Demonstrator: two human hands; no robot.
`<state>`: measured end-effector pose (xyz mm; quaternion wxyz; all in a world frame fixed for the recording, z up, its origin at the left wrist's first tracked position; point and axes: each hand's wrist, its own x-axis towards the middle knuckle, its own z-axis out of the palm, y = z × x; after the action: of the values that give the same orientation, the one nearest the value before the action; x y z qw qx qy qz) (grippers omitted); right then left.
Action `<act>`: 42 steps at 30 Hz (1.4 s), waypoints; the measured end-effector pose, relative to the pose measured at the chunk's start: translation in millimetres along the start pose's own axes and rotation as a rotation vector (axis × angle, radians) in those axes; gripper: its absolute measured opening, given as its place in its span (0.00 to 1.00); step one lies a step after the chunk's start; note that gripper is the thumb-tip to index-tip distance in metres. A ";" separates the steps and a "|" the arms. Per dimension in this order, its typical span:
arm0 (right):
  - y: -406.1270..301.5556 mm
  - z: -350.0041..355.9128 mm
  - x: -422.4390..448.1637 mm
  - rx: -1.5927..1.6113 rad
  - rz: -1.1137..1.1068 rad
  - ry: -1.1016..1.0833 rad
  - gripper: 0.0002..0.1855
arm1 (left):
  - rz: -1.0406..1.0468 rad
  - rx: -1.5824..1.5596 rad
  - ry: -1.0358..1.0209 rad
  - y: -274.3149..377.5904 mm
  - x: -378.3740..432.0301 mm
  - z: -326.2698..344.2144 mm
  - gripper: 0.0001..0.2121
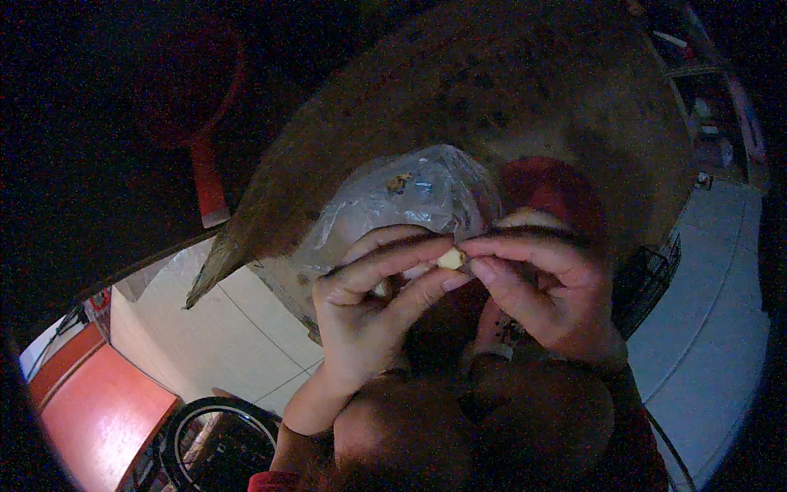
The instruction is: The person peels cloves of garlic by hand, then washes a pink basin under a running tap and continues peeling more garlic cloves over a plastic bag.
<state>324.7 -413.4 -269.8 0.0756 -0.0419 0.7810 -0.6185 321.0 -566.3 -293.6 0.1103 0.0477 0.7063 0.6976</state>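
Observation:
My left hand (375, 307) pinches a small pale piece with a brown end (452, 258), which looks like a garlic clove, between thumb and index finger. Another pale piece (382, 288) shows within the curl of the same hand. From the other side, the fingertips of my right hand (547, 283) grip the brown end of the clove. Just beyond both hands lies a crumpled clear plastic bag (381, 203). Brown scraps (399, 183) are on or in the bag; which one, I cannot tell. A dark red rounded thing (550, 184), too dim to name, is partly behind my right hand.
A brown mottled surface (522, 80) spreads beyond the bag, with a pointed corner at left. A red long-handled utensil (209, 178) is at upper left. A red panel (110, 412), black round object (221, 443), black wire basket (661, 277) and tiled floor (246, 332) lie around.

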 end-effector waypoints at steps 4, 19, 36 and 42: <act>5.4 5.1 -0.1 -0.124 -0.125 0.036 0.06 | 0.024 0.049 0.030 -3.8 -2.9 -0.3 0.11; 7.2 17.5 -4.4 -0.213 -0.025 0.129 0.09 | 0.234 0.542 -0.013 1.8 -3.4 -0.7 0.11; 1.9 6.8 3.0 0.505 0.473 -0.003 0.07 | -0.267 -0.338 0.040 -8.6 2.8 0.8 0.08; -2.1 1.6 4.2 0.565 0.503 -0.035 0.07 | -0.343 -0.572 0.008 1.3 1.9 -1.1 0.09</act>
<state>320.8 -416.1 -268.4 0.2472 0.1631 0.5639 -0.7709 318.8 -566.9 -292.4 0.2323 -0.1077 0.4802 0.8389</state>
